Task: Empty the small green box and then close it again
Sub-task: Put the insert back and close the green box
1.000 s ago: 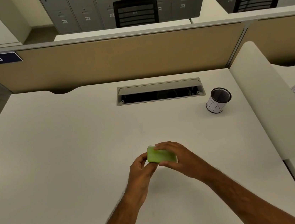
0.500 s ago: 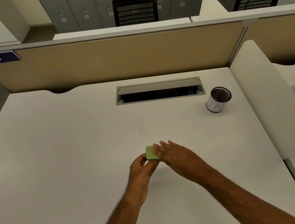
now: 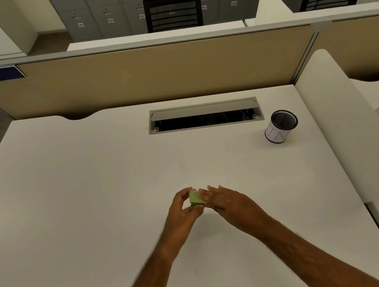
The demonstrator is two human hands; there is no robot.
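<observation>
A small green box (image 3: 194,196) is held above the white desk (image 3: 95,202), near its middle front. My left hand (image 3: 182,207) grips the box's left end with thumb and fingers. My right hand (image 3: 224,201) lies over its right part, fingers stretched flat across it, so most of the box is hidden. Whether the lid is open I cannot tell, and no contents show.
A black mesh pen cup wrapped in white paper (image 3: 280,126) stands at the desk's back right. An open cable hatch (image 3: 205,115) sits at the back middle. A white divider (image 3: 349,128) bounds the right side and a beige partition (image 3: 151,74) the back.
My right hand has slid left over the box, covering more of it, and its fingers have straightened. My left hand has shifted its grip higher on the left end.
</observation>
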